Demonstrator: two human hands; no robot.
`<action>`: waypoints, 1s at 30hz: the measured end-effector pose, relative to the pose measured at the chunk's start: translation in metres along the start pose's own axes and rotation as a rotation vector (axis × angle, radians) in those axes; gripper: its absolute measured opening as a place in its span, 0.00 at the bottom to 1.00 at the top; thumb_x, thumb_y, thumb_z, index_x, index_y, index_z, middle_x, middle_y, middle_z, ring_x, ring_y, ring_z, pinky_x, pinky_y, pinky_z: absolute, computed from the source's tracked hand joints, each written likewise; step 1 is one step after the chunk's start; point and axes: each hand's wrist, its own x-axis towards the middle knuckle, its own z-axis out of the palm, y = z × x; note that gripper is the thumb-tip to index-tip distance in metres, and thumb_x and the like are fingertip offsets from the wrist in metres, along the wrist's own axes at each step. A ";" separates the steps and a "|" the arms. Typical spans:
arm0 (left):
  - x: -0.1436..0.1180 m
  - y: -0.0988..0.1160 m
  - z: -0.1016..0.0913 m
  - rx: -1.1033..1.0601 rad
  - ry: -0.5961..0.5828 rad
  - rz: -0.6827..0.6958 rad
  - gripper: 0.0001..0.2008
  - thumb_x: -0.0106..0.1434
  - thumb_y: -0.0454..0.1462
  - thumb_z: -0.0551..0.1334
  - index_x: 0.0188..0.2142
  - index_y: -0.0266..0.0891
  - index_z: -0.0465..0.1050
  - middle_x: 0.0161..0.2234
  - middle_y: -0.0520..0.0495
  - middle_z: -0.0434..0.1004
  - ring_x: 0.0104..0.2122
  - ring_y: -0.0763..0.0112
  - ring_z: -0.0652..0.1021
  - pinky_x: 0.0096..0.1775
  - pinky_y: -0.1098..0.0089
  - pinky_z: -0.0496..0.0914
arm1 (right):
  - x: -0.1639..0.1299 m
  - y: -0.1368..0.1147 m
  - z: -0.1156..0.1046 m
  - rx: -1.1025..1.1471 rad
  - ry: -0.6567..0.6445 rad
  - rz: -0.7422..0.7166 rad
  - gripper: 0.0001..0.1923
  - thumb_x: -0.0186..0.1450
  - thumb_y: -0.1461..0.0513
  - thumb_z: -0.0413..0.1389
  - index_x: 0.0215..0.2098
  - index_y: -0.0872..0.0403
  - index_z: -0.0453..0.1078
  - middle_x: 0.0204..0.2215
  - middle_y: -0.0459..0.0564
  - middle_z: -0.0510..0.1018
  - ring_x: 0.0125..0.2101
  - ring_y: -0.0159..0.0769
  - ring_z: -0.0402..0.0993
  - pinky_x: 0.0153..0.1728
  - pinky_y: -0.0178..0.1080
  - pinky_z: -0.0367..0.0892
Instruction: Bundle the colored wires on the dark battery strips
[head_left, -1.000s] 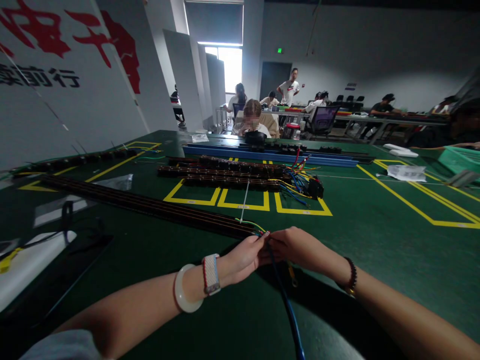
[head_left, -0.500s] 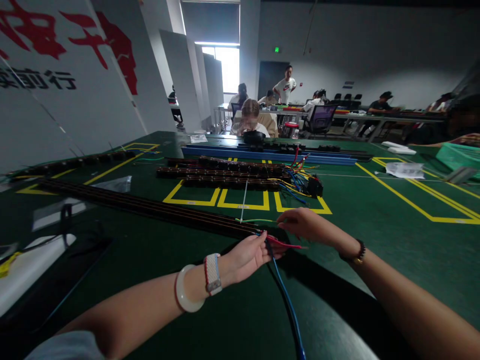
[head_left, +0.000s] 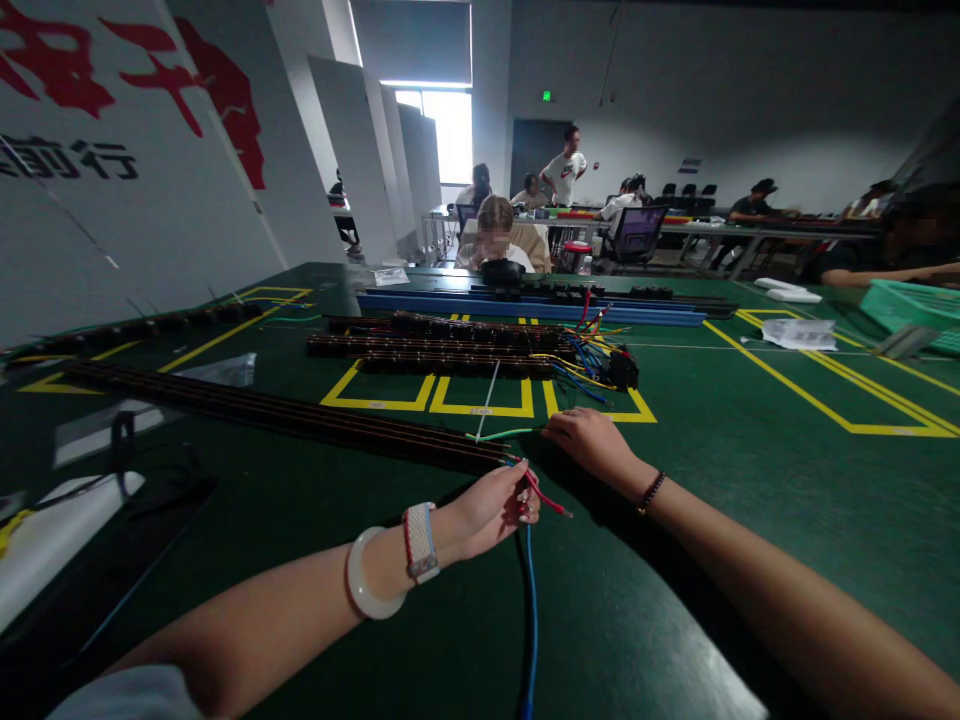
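A long black rail [head_left: 300,415] with copper-coloured lines runs from the far left toward my hands. My left hand [head_left: 487,510] is closed at the rail's near end, pinching a red wire [head_left: 550,500] and a blue wire [head_left: 531,600]. The red wire's free end sticks out to the right; the blue one hangs down toward me. My right hand [head_left: 592,445] is just beyond, palm down, with its fingertips closed on the end of a green wire [head_left: 506,434]. A white zip tie [head_left: 489,400] stands up near the rail's end.
More black rails [head_left: 435,345] with coloured wires [head_left: 592,365] lie ahead on the green table [head_left: 720,520], near blue rails [head_left: 540,305]. A green basket [head_left: 911,310] and plastic bag [head_left: 799,334] are at right. A tablet-like dark panel [head_left: 142,570] lies at left. A person [head_left: 495,235] sits opposite.
My right hand has shifted slightly left and lower, with its fingers lying closer to the table. The red wire now points more downward, and the blue wire hangs straighter. The view has turned slightly.
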 end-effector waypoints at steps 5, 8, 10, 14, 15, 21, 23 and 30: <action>0.002 -0.001 -0.002 -0.019 -0.041 0.004 0.12 0.67 0.38 0.52 0.29 0.35 0.65 0.21 0.53 0.64 0.19 0.80 0.65 0.26 0.76 0.60 | -0.006 -0.015 -0.044 0.350 -0.041 -0.091 0.14 0.67 0.56 0.51 0.44 0.55 0.71 0.38 0.53 0.75 0.34 0.34 0.70 0.36 0.36 0.64; 0.003 0.000 -0.002 -0.059 -0.071 0.006 0.07 0.65 0.35 0.55 0.31 0.35 0.67 0.24 0.52 0.67 0.22 0.80 0.68 0.28 0.76 0.62 | -0.015 -0.031 -0.078 0.572 -0.301 -0.213 0.16 0.69 0.53 0.48 0.45 0.54 0.70 0.37 0.50 0.76 0.34 0.32 0.71 0.35 0.34 0.65; 0.004 0.000 -0.003 -0.076 -0.081 -0.011 0.07 0.65 0.34 0.55 0.31 0.35 0.68 0.25 0.51 0.69 0.24 0.79 0.70 0.31 0.75 0.63 | -0.022 -0.040 -0.092 0.628 -0.521 -0.319 0.17 0.66 0.52 0.53 0.46 0.54 0.70 0.37 0.49 0.77 0.35 0.32 0.72 0.35 0.33 0.66; 0.006 -0.001 -0.005 -0.076 -0.071 -0.031 0.12 0.67 0.37 0.52 0.29 0.34 0.67 0.25 0.50 0.69 0.25 0.77 0.70 0.32 0.74 0.64 | -0.026 -0.046 -0.092 0.573 -0.622 -0.437 0.16 0.61 0.58 0.59 0.47 0.53 0.71 0.41 0.49 0.76 0.37 0.33 0.72 0.38 0.33 0.66; 0.006 -0.001 -0.005 -0.075 -0.079 -0.030 0.12 0.67 0.37 0.51 0.29 0.34 0.67 0.24 0.50 0.69 0.25 0.77 0.70 0.31 0.74 0.63 | -0.025 -0.045 -0.089 0.558 -0.585 -0.440 0.13 0.64 0.60 0.57 0.46 0.53 0.72 0.41 0.48 0.77 0.38 0.32 0.73 0.40 0.33 0.66; -0.003 0.001 -0.001 -0.037 -0.099 -0.003 0.16 0.68 0.39 0.46 0.34 0.32 0.68 0.26 0.46 0.70 0.26 0.71 0.73 0.34 0.69 0.65 | -0.011 -0.027 -0.064 0.631 -0.288 -0.185 0.13 0.66 0.56 0.53 0.41 0.55 0.73 0.34 0.50 0.78 0.33 0.33 0.74 0.35 0.34 0.67; -0.006 0.001 0.001 0.012 -0.108 0.011 0.16 0.67 0.38 0.45 0.36 0.31 0.67 0.27 0.43 0.72 0.29 0.67 0.75 0.38 0.64 0.66 | -0.006 -0.021 -0.054 0.738 -0.199 -0.092 0.16 0.65 0.52 0.54 0.39 0.57 0.72 0.31 0.50 0.77 0.31 0.33 0.73 0.33 0.34 0.67; -0.003 -0.007 -0.001 0.300 -0.132 0.083 0.12 0.65 0.44 0.54 0.34 0.35 0.62 0.24 0.45 0.73 0.27 0.67 0.77 0.36 0.62 0.69 | 0.027 -0.043 -0.032 0.585 0.004 -0.115 0.18 0.69 0.53 0.47 0.33 0.58 0.69 0.22 0.44 0.69 0.23 0.27 0.62 0.24 0.30 0.55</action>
